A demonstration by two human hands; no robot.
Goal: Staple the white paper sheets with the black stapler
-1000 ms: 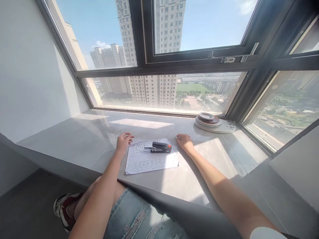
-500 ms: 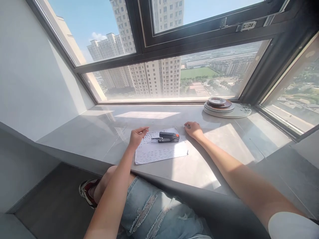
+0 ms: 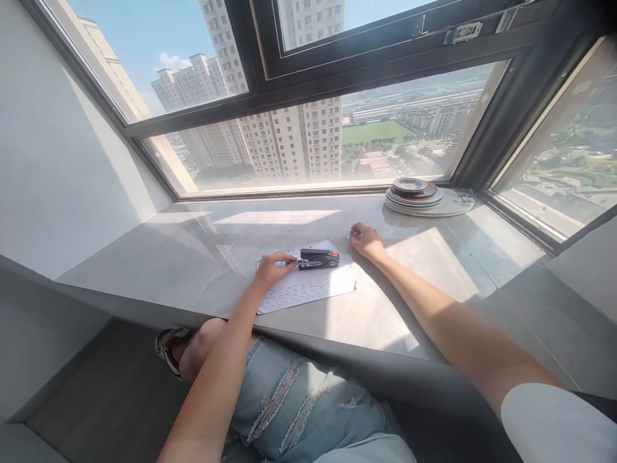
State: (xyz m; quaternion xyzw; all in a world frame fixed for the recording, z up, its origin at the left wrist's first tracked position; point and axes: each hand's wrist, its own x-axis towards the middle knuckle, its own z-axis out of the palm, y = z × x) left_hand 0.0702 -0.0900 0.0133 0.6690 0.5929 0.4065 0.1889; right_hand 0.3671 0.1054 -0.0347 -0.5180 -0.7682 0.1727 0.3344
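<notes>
Person seated at a window ledge, seen from the head. A black desk stapler with an orange-red rear patch and a silver metal front rail (image 3: pixel 319 258) rests on a white rectangular paper bearing dark lines of text (image 3: pixel 308 292); the rail points to the person's left. The paper lies flat near the front edge of a pale grey tiled ledge (image 3: pixel 434 276), partly in sunlight.

The left hand (image 3: pixel 274 271) is over the left part of the paper, its fingers drawn together at the tip of the rail; whether they grip the rail or a small piece beside it cannot be told. The right hand (image 3: pixel 367 242) is beyond the right side of the paper, apart from the stapler. Its fingers are curled inward and pinch a small pale item (image 3: pixel 354 235), too small to identify.

Farther right, near the base of a dark metal window frame (image 3: pixel 361 71), stands a stack of round plates, mostly white with a brown one near the top (image 3: pixel 413 198). Below the ledge appear ripped light-blue denim shorts (image 3: pixel 299 399) and a dark red and white shoe (image 3: pixel 166 347); a white sleeve (image 3: pixel 554 418) covers the right upper arm.
</notes>
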